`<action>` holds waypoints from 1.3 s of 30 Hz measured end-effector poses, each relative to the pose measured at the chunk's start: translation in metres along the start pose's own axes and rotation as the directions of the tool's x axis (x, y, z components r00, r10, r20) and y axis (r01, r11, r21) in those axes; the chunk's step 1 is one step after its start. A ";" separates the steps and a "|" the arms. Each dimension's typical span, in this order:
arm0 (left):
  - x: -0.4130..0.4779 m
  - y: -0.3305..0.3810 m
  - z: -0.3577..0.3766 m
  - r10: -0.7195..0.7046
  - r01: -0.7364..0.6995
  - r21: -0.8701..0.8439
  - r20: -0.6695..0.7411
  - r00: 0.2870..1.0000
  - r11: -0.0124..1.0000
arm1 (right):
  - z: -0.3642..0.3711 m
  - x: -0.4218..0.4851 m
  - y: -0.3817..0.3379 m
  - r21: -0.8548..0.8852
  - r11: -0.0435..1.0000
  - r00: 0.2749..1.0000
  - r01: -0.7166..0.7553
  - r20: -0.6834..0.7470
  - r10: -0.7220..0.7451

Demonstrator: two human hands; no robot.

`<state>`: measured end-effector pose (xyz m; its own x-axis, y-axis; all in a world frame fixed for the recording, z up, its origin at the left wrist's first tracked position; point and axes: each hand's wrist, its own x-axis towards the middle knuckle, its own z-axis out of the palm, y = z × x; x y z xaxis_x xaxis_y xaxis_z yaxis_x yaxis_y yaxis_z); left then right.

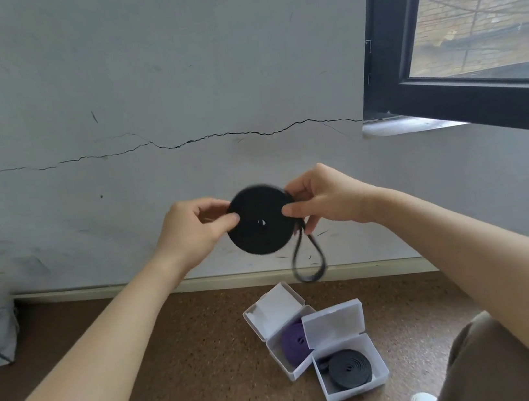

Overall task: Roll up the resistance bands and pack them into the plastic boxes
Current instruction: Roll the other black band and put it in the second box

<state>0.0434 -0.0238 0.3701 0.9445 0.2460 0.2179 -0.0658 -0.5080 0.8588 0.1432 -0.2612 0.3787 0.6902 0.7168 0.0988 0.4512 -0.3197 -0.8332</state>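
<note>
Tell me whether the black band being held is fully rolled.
Not fully: the black band is mostly a flat coil between both hands, but a loose loop still hangs below the right hand.

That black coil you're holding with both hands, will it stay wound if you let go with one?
Probably not. The black coil looks floppy: its free end droops in a limp loop. Both the left hand and right hand pinch its rim, suggesting it springs loose. It seems light.

Both bare forearms reach forward and upward, converging. The left hand [192, 229] and right hand [324, 200] face each other at chest height, thumbs and fingers pinched closed.
</note>
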 end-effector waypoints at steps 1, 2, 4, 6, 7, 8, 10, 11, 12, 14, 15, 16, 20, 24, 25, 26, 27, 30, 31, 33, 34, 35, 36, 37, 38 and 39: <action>-0.001 -0.001 0.001 0.051 -0.052 0.069 0.027 0.998 0.996 | 0.001 0.000 0.001 -0.111 0.994 1.000 -0.005 0.023 0.008; -0.002 0.001 0.004 0.076 -0.083 0.091 0.068 0.995 0.992 | 0.003 0.000 0.000 -0.199 0.980 0.999 -0.004 0.052 0.014; -0.005 0.004 0.009 0.128 -0.152 0.168 0.144 0.981 0.974 | 0.008 0.000 -0.002 -0.305 0.952 0.995 0.022 0.100 0.009; -0.006 0.005 0.013 0.168 -0.212 0.256 0.183 0.969 0.943 | 0.012 0.001 -0.002 -0.351 0.935 0.993 0.043 0.115 -0.003; -0.007 0.006 0.014 0.168 -0.217 0.270 0.191 0.967 0.938 | 0.013 0.002 -0.002 -0.367 0.928 0.993 0.055 0.120 -0.012; -0.007 0.006 0.013 0.158 -0.212 0.282 0.201 0.967 0.936 | 0.015 0.002 -0.003 -0.379 0.923 0.992 0.070 0.126 -0.024; -0.008 0.006 0.011 0.141 -0.208 0.315 0.223 0.965 0.926 | 0.019 0.004 -0.004 -0.387 0.917 0.989 0.095 0.138 -0.044; -0.008 0.005 0.010 0.139 -0.213 0.327 0.234 0.962 0.921 | 0.021 0.003 -0.004 -0.377 0.921 0.988 0.100 0.144 -0.048; -0.008 0.005 0.009 0.139 -0.214 0.326 0.239 0.961 0.921 | 0.022 0.003 -0.004 -0.356 0.929 0.988 0.098 0.149 -0.047; -0.007 0.004 0.008 0.159 -0.224 0.308 0.221 0.962 0.925 | 0.022 0.004 -0.004 -0.297 0.952 0.989 0.080 0.141 -0.040; -0.006 0.004 0.007 0.173 -0.228 0.288 0.203 0.964 0.930 | 0.021 0.005 -0.004 -0.268 0.961 0.991 0.071 0.128 -0.037; -0.005 0.003 0.005 0.180 -0.226 0.261 0.189 0.965 0.938 | 0.020 0.005 -0.004 -0.247 0.967 0.993 0.062 0.113 -0.035; -0.002 0.002 0.001 0.180 -0.200 0.198 0.117 0.977 0.960 | 0.016 0.007 -0.001 -0.217 0.976 0.997 0.021 0.082 -0.004; 0.001 0.001 -0.002 0.172 -0.172 0.085 0.007 0.985 0.981 | 0.014 0.005 0.002 -0.171 0.985 0.995 -0.035 0.087 0.050; 0.001 0.002 -0.003 0.160 -0.159 0.043 -0.015 0.987 0.986 | 0.014 0.004 0.002 -0.147 0.988 0.995 -0.044 0.083 0.056; 0.001 0.002 -0.003 0.151 -0.151 0.013 -0.031 0.988 0.988 | 0.013 0.004 0.002 -0.117 0.992 0.995 -0.049 0.078 0.059; 0.001 0.003 -0.003 0.145 -0.146 -0.013 -0.041 0.989 0.989 | 0.013 0.003 0.002 -0.086 0.995 0.996 -0.055 0.072 0.062; -0.001 0.004 -0.003 0.108 -0.117 -0.108 -0.082 0.991 0.987 | 0.015 0.003 0.003 -0.001 0.997 0.996 -0.076 0.056 0.075; 0.000 0.004 -0.003 0.091 -0.106 -0.153 -0.100 0.991 0.983 | 0.016 0.002 0.004 0.031 0.996 0.995 -0.082 0.055 0.080; 0.000 0.006 -0.003 0.055 -0.085 -0.237 -0.130 0.990 0.968 | 0.019 0.002 0.004 0.122 0.988 0.994 -0.099 0.053 0.094; 0.000 0.007 -0.003 0.040 -0.077 -0.271 -0.140 0.989 0.960 | 0.019 0.001 0.004 0.178 0.978 0.994 -0.107 0.051 0.100; 0.000 0.008 -0.002 0.028 -0.072 -0.298 -0.150 0.988 0.952 | 0.019 0.001 0.003 0.235 0.965 0.993 -0.114 0.049 0.105; 0.000 0.009 -0.001 0.017 -0.070 -0.322 -0.163 0.986 0.944 | 0.019 0.000 0.001 0.289 0.950 0.993 -0.119 0.046 0.110; 0.000 0.009 -0.001 0.011 -0.072 -0.341 -0.179 0.984 0.937 | 0.019 0.000 0.000 0.339 0.932 0.992 -0.124 0.043 0.116; 0.000 0.009 -0.001 0.002 -0.074 -0.357 -0.199 0.980 0.931 | 0.020 -0.001 0.000 0.381 0.916 0.992 -0.129 0.041 0.123; 0.001 0.008 0.000 -0.013 -0.071 -0.370 -0.220 0.975 0.926 | 0.021 -0.001 0.000 0.413 0.900 0.991 -0.135 0.041 0.130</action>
<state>0.0437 -0.0276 0.3776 0.8514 0.4280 0.3033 -0.2472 -0.1826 0.9516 0.1306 -0.2485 0.3676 0.7192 0.6940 -0.0329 0.0790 -0.1288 -0.9885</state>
